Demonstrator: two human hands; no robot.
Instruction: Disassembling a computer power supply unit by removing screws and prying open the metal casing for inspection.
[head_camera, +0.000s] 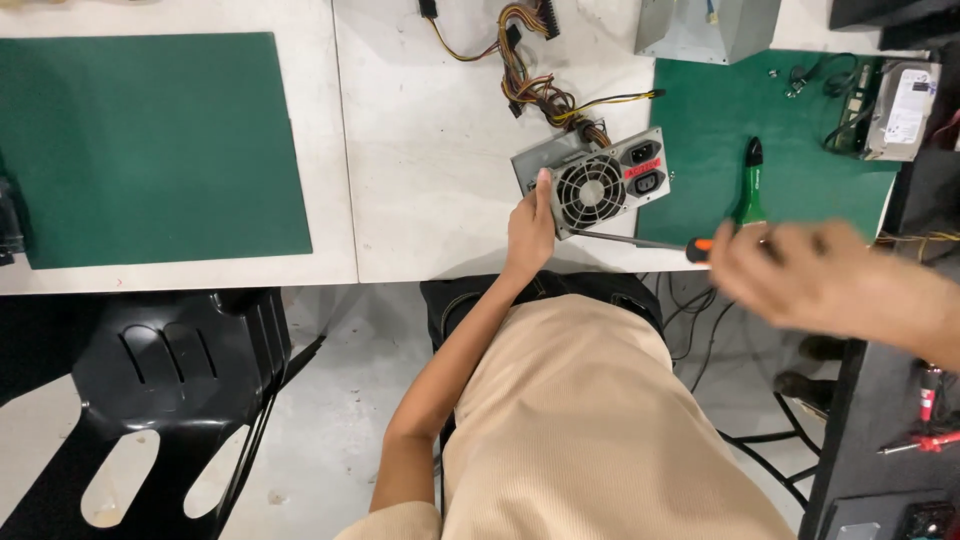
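Observation:
A grey computer power supply (592, 180) with a round fan grille stands at the table's front edge. My left hand (529, 228) grips its left side. A bundle of coloured wires (540, 95) runs from its top toward the back. My right hand (790, 272), blurred, is shut on a screwdriver (640, 241) with an orange handle. The long metal shaft points left and its tip sits at the lower left corner of the power supply's fan face.
Green mats lie at the left (150, 145) and right (770, 130) of the white table (430, 180). A green-handled tool (751, 185), a metal case (705, 28) and a drive (902, 108) sit on the right. A black chair (170, 380) stands below left.

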